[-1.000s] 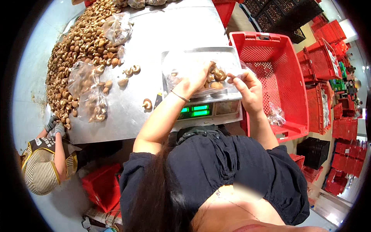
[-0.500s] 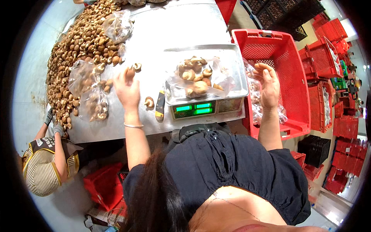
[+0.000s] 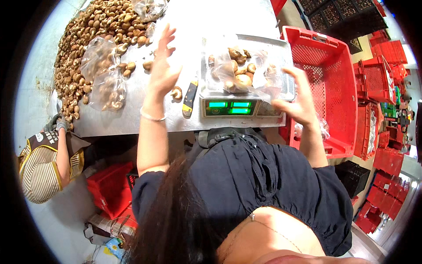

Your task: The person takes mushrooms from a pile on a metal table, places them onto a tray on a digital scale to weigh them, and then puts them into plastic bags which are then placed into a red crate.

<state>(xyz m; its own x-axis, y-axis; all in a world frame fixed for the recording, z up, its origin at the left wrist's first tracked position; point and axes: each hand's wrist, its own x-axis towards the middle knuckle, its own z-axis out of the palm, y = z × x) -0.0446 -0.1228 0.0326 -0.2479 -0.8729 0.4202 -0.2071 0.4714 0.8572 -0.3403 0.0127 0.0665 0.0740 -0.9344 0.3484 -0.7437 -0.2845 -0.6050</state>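
A clear plastic bag of mushrooms [image 3: 243, 79] lies on the metal pan of a scale [image 3: 215, 93] with a lit green display. At the pan's right edge, my right hand [image 3: 301, 99] is open, thumb and fingers apart around the bag's loose side; whether it touches the plastic I cannot tell. My left hand [image 3: 161, 70] is raised over the table left of the scale, fingers spread and holding nothing. Just beside its wrist lie a single mushroom [image 3: 176, 93] and a yellow-and-black utility knife [image 3: 190, 99]. Another mushroom [image 3: 147, 65] is partly hidden behind that hand.
A large heap of mushrooms [image 3: 94, 33] covers the left of the metal table [image 3: 132, 125], with filled bags [image 3: 107, 90] along it. A red crate [image 3: 332, 88] holding bags stands right of the scale. At lower left, a co-worker in a striped apron [image 3: 44, 165] reaches toward the heap.
My right hand has moved left from over the red crate to the scale. My left hand has risen from near the loose mushroom and spread its fingers. The whole view has shifted.
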